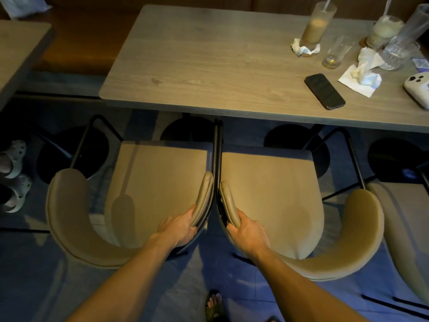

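Observation:
Two tan padded chairs stand side by side in front of a grey wooden table (197, 66). The left chair (160, 182) and the right chair (271, 194) touch at their inner armrests, with black metal frames between them. My left hand (180, 227) grips the right armrest of the left chair, fingers curled round its padded edge. My right hand (247, 233) grips the left armrest of the right chair in the same way. Both seats face the table and lie partly under its front edge.
On the table's right part lie a black phone (324, 91), crumpled napkins (362, 73), several glasses (318, 24) and a white device (417, 88). A third chair (406, 228) stands at the far right. A person's feet in pale clogs (16, 175) are at the left. My foot (214, 305) is below.

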{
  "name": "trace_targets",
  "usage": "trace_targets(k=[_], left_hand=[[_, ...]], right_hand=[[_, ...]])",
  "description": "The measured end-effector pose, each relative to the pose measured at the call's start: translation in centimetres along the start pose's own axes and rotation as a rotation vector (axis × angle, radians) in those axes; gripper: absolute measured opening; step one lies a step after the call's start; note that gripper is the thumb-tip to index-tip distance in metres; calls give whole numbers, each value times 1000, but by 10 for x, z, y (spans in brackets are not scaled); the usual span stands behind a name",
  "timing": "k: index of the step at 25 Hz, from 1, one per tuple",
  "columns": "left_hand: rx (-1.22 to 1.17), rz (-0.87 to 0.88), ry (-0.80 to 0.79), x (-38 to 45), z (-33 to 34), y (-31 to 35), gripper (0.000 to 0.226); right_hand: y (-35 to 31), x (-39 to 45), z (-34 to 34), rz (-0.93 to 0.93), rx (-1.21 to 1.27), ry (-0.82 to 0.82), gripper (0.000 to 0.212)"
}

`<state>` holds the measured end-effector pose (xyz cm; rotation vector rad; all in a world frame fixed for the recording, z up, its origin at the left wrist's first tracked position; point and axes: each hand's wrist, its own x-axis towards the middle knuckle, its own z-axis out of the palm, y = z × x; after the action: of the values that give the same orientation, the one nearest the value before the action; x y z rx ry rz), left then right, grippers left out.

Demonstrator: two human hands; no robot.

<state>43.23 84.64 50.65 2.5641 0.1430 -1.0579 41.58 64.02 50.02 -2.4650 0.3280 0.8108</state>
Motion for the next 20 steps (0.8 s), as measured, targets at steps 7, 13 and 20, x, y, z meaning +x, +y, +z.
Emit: trace_targets(k=[7, 13, 20], left_hand=[[-17, 17, -9, 2, 5, -10, 67], [-158, -42, 11, 5, 13, -10, 70], [-507, -237, -22, -2, 14, 14, 71]], right_hand=[[1, -1, 1, -15, 1, 11, 70], [0, -3, -4, 22, 64, -82, 75], [9, -41, -45, 38, 280, -181, 56]])
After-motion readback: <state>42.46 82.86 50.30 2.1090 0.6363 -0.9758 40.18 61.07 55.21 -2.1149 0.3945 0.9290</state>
